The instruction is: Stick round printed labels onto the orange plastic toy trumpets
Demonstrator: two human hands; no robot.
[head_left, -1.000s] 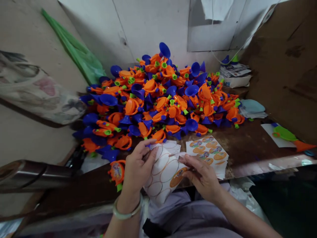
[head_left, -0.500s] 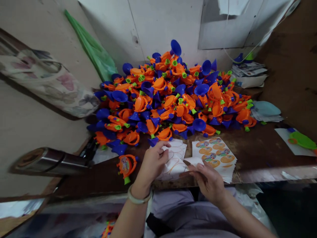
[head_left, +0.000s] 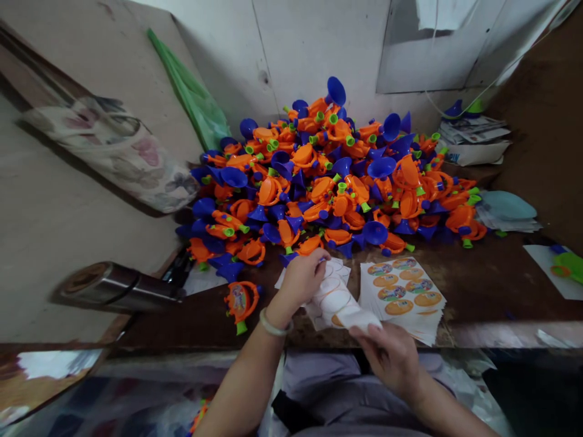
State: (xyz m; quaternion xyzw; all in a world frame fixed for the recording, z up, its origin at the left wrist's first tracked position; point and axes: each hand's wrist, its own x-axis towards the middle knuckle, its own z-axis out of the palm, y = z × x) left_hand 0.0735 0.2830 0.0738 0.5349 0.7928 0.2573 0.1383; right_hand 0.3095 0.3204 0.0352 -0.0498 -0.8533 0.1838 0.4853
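Head view: left hand [head_left: 301,278] and right hand [head_left: 392,357] farther apart than before, white sheet [head_left: 337,298] in both grips.

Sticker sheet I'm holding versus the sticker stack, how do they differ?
The held sheet shows mostly bare oval outlines; the sticker stack shows printed ovals. The held sheet curls between left hand and right hand; the sticker stack lies on the table. Both are white paper.

Left hand [head_left: 303,282] set forward, fingers [head_left: 320,257] curled; right hand [head_left: 392,355] nearer, fingers pinched; forearms [head_left: 243,382] angled inward
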